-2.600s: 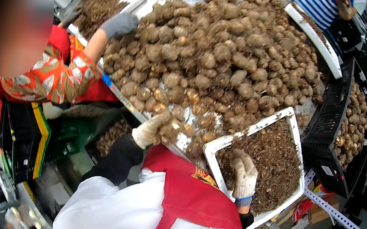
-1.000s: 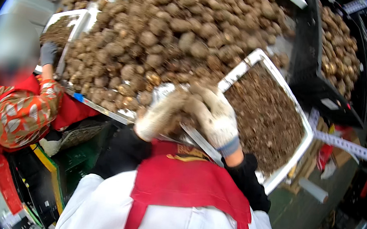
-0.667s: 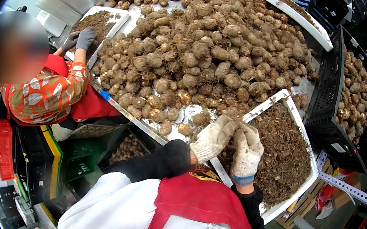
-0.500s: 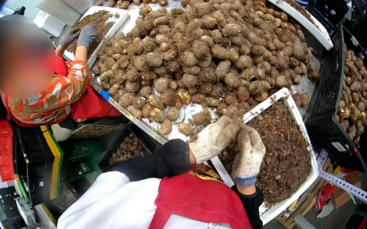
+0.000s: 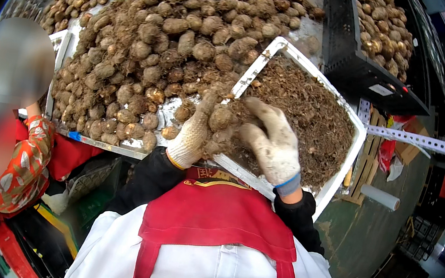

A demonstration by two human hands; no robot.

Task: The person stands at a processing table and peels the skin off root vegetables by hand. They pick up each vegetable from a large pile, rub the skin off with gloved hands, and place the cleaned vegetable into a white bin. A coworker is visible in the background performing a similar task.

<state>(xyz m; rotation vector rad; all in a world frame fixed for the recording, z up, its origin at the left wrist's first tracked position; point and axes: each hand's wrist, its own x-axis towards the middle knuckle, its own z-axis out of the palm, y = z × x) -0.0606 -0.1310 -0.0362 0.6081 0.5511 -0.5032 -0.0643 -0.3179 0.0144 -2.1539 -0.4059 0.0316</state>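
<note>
Left hand (image 5: 192,133): closed around tuber (image 5: 221,119).
Right hand (image 5: 275,146): fingers parted, contact unclear.
Tray (image 5: 258,67), two o'clock: fibre (image 5: 310,114) collected.
Pile (image 5: 152,34), eleven o'clock: hairy tubers (image 5: 204,52) remaining.

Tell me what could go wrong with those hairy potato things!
The hairy tuber might slip from the left hand, since the right hand is spread open beside it. If bumped, an outer tuber near the table edge could roll off. Loose brown fibres fill much of the white tray, so a knock might spill some.
</note>
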